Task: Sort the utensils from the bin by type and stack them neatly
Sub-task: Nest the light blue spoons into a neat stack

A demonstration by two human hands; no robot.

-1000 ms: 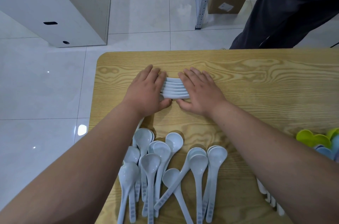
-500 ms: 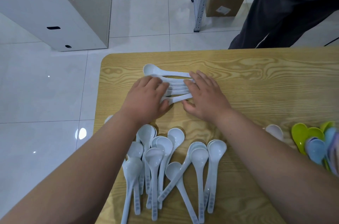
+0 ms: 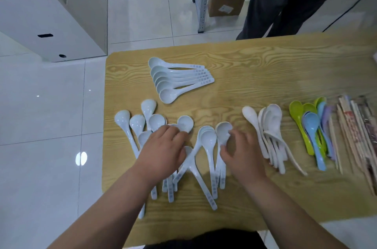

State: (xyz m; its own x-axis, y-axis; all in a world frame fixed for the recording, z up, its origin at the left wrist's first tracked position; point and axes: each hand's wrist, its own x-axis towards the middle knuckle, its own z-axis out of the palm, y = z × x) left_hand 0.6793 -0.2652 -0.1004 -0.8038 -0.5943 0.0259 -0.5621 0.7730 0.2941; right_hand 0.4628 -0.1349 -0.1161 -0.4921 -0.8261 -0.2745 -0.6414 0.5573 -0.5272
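White spoons point(image 3: 208, 140) lie loose mid-frame on the table point(image 3: 265, 77); the left hand point(image 3: 163, 150) covers some, grip unclear; the right hand point(image 3: 242, 152) pinches one by its bowl.

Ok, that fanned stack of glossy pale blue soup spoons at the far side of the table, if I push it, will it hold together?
Probably not: the fanned stack of pale blue soup spoons is only loosely nested, handles splayed, so an end push would likely spread it. Their glossy surfaces suggest they slide easily on the smooth wooden table.
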